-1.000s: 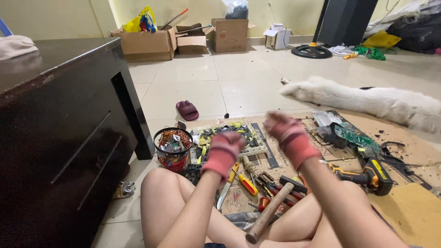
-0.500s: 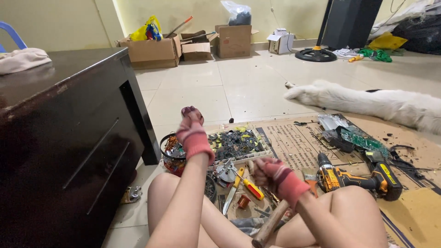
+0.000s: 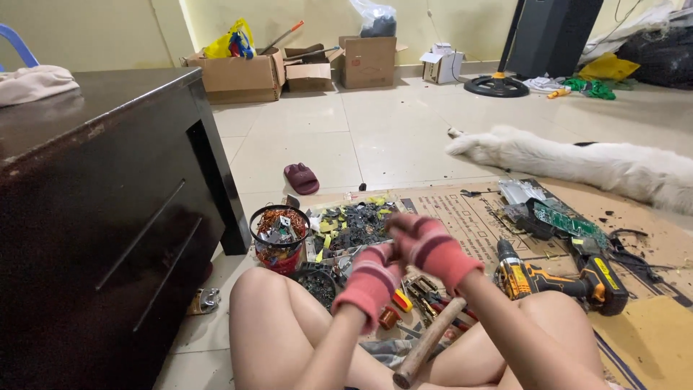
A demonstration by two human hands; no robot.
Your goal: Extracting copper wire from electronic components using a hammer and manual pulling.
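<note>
Gloved left hand [image 3: 372,282] and right hand [image 3: 426,245] are meeting mid-air, seemingly adjusting gloves; grip unclear; hammer [image 3: 427,342] lying between the knees.

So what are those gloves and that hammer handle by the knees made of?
The gloves on the left hand and right hand look like knitted fabric, pink-red with darker stripes and ribbed cuffs; the fibre can't be told. The hammer handle looks like bare wood, matte brown with a worn, rounded end.
</note>
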